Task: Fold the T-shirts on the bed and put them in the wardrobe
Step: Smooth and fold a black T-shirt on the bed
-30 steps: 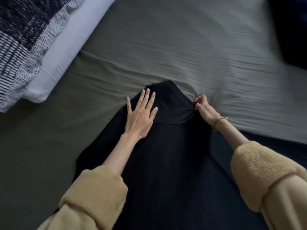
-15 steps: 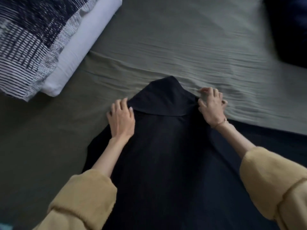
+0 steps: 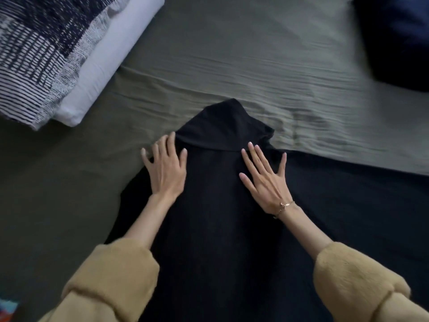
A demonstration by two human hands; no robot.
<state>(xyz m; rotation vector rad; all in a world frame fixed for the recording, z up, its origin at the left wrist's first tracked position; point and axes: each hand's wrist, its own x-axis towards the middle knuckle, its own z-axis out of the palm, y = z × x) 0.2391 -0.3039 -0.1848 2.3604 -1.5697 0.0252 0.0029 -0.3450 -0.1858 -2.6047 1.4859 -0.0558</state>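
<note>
Now both hands flat, left hand (image 3: 166, 169), right hand (image 3: 267, 180), black T-shirt (image 3: 216, 228)

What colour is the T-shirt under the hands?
Black T-shirt, plain with no visible print, seen in the head view.

right hand (image 3: 267, 180) now flat on T-shirt (image 3: 216, 228), fingers uncurled

Open olive-green wrinkled bed sheet (image 3: 243, 56) stretches beyond the spread black T-shirt (image 3: 220, 205). A white pillow (image 3: 104, 66) blocks the far left, and a dark navy cushion (image 3: 399, 38) blocks the far right.
</note>
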